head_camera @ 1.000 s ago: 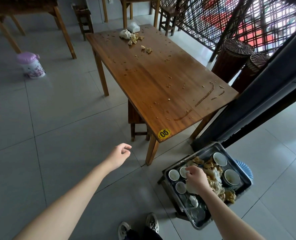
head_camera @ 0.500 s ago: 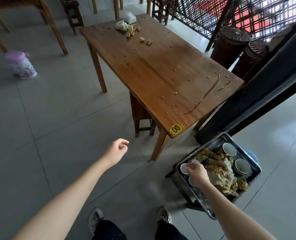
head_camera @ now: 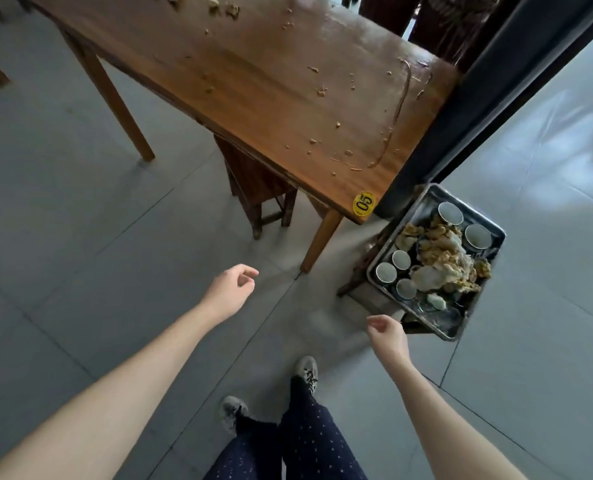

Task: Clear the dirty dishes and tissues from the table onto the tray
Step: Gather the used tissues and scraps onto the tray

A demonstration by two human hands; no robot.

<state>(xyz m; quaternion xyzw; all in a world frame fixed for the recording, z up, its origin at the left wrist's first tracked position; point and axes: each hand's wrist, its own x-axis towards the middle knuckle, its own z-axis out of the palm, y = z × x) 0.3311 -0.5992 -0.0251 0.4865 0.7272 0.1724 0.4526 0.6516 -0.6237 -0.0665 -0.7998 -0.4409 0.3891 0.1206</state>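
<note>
A metal tray (head_camera: 492,261) rests low on a stool at the right, beside the table's near corner. It holds several small white cups (head_camera: 401,260) and a heap of soiled tissues (head_camera: 440,261). The wooden table (head_camera: 253,84) carries only crumbs, smears and a few scraps at its far end. My right hand (head_camera: 386,336) hovers just left of the tray with loosely curled fingers, holding nothing. My left hand (head_camera: 231,291) hangs over the floor, fingers loosely curled, empty.
A wooden stool (head_camera: 260,188) is tucked under the table. A dark pillar (head_camera: 489,91) rises right behind the tray. A yellow "05" sticker (head_camera: 363,203) marks the table corner. My shoes (head_camera: 305,370) stand on grey floor tiles.
My right hand has come off the tray and pulled back to the left, empty. The view has tilted down and nearer to the table corner; the left hand has hardly moved.
</note>
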